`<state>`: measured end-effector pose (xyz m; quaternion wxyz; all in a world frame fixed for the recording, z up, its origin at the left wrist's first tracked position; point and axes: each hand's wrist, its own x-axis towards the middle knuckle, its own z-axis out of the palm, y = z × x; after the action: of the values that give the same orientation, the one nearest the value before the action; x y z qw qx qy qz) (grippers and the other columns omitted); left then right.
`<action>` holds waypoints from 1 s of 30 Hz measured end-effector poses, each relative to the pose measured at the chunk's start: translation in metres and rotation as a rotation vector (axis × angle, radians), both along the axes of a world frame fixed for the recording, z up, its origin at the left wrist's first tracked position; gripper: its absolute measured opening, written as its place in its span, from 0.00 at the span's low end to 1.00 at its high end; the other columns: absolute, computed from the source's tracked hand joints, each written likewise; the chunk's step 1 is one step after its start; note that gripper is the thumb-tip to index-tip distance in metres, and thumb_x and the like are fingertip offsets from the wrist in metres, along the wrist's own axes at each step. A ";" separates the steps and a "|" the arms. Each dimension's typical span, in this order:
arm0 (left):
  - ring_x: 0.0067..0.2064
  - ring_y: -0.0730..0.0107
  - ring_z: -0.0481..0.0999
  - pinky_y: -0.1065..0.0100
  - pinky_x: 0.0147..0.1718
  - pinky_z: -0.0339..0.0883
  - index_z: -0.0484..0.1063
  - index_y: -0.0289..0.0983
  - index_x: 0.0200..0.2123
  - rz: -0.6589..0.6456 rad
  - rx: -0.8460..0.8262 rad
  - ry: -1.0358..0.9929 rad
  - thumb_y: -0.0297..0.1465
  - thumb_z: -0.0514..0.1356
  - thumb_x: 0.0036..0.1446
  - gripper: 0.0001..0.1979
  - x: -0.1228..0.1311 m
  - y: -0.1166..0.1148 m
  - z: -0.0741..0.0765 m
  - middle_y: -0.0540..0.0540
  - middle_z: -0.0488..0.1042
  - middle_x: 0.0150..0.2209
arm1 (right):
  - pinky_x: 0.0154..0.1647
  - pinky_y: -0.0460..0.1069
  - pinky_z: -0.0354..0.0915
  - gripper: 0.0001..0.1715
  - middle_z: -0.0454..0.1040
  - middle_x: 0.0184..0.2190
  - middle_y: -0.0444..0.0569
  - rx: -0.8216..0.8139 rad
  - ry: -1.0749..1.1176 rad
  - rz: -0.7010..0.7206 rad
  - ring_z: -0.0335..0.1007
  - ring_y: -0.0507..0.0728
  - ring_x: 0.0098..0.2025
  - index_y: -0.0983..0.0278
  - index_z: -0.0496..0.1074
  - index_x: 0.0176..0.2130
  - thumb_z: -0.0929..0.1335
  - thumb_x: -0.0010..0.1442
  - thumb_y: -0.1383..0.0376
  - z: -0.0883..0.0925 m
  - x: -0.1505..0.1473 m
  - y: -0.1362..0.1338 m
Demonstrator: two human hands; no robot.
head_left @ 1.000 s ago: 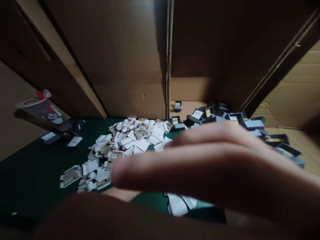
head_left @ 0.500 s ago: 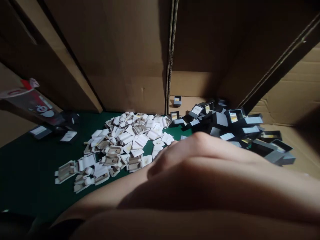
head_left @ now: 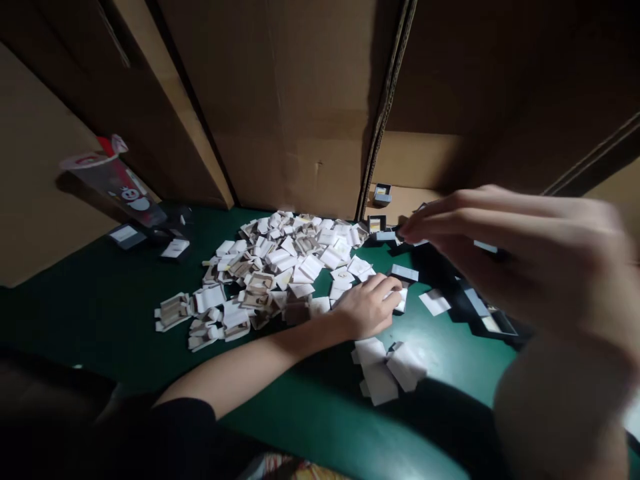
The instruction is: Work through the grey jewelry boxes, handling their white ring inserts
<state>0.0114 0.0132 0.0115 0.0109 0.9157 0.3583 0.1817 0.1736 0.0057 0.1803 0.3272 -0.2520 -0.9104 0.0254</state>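
Note:
On the green tabletop, my left hand (head_left: 370,308) has its fingers curled over a small black box (head_left: 401,301) with a white inside; part of the box is hidden under them. Another small dark box (head_left: 404,273) with a pale blue-grey side sits just beyond the fingertips. Large and blurred in the right foreground, my right hand (head_left: 500,247) points leftward with its fingers pressed together. Its fingertips are close to the small open boxes at the back, and whatever they hold cannot be made out. Unfolded white card inserts (head_left: 380,373) lie below my left hand.
A heap of white folded card inserts (head_left: 285,260) spreads over the table's middle. More dark boxes (head_left: 480,303) are partly behind my right hand. At the left stands a clear printed plastic cup (head_left: 127,190) near dark boxes (head_left: 127,235). Cardboard walls (head_left: 300,120) enclose the back.
My right arm, which crossed the view low and covered my left hand, has risen and moved right. The left hand, small box and loose white inserts now show. The view has shifted slightly.

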 end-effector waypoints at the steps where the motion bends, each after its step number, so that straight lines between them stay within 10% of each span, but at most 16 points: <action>1: 0.54 0.59 0.65 0.64 0.49 0.67 0.67 0.33 0.44 -0.012 0.028 0.003 0.23 0.51 0.55 0.13 0.000 0.000 -0.002 0.41 0.65 0.52 | 0.40 0.49 0.66 0.14 0.75 0.39 0.45 -0.012 -0.046 -0.010 0.72 0.54 0.39 0.63 0.74 0.42 0.60 0.66 0.66 -0.004 -0.004 0.012; 12: 0.56 0.51 0.65 0.57 0.48 0.68 0.67 0.35 0.49 -0.052 0.130 0.153 0.29 0.49 0.61 0.15 -0.004 -0.003 -0.001 0.36 0.63 0.56 | 0.30 0.48 0.60 0.08 0.75 0.31 0.53 -0.375 -0.636 -0.346 0.72 0.57 0.32 0.65 0.76 0.33 0.67 0.57 0.64 -0.090 -0.050 0.080; 30: 0.49 0.54 0.71 0.58 0.41 0.71 0.64 0.35 0.55 -0.045 0.126 0.213 0.30 0.52 0.60 0.19 -0.004 -0.003 -0.005 0.35 0.68 0.48 | 0.29 0.46 0.56 0.05 0.74 0.30 0.49 -0.513 -0.414 -0.217 0.67 0.53 0.30 0.65 0.73 0.32 0.67 0.56 0.66 -0.098 -0.059 0.087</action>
<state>0.0071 0.0104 0.0070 -0.0805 0.9366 0.3245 0.1052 0.1147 0.0926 0.0820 0.0624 -0.4213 -0.8893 0.1669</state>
